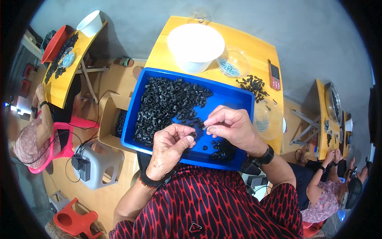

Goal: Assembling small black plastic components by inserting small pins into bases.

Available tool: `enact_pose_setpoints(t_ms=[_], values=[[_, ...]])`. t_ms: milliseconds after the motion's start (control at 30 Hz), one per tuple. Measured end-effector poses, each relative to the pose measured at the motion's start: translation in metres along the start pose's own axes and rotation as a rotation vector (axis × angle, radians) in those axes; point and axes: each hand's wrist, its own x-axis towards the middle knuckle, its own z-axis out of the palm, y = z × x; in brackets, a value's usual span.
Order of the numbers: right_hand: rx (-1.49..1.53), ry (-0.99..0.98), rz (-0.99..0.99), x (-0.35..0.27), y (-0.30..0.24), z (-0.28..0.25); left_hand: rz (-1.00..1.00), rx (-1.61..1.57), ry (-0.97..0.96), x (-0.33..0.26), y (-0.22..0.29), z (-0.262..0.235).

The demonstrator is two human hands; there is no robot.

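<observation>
A blue tray [234,97] rests on my lap and the edge of a yellow table [254,49]. A heap of small black ring-shaped parts [165,105] fills its left half, and a smaller bunch [223,148] lies at its near right. My left hand [169,147] pinches one small black part [193,135] between thumb and fingers above the tray. My right hand [230,127] pinches a tiny metal piece [205,128] right beside it. The two hands almost touch.
On the table stand a white bowl [195,46], a clear bowl of small metal pieces [232,63], another clear bowl [267,118], loose black parts [252,84] and a red phone [274,76]. A cardboard box [113,119] and grey stool [97,163] sit left. Other people work at tables on both sides.
</observation>
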Motion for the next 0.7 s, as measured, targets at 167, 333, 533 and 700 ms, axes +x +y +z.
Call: enact_pose_setpoints(t_ms=[167, 333, 533, 700], values=[[-0.135, -0.068, -0.062, 0.007, 0.002, 0.012, -0.002, -0.06, 0.005, -0.003, -0.003, -0.003], [-0.273, -0.11, -0.139, 0.011, 0.0, 0.018, 0.025, -0.106, -0.013, -0.002, -0.005, -0.005], [-0.394, -0.115, -0.284, 0.011, 0.001, 0.02, 0.005, -0.146, -0.001, -0.001, -0.007, -0.007], [-0.401, -0.135, -0.353, 0.01, 0.005, 0.02, 0.021, -0.179, -0.018, 0.002, -0.009, -0.008]])
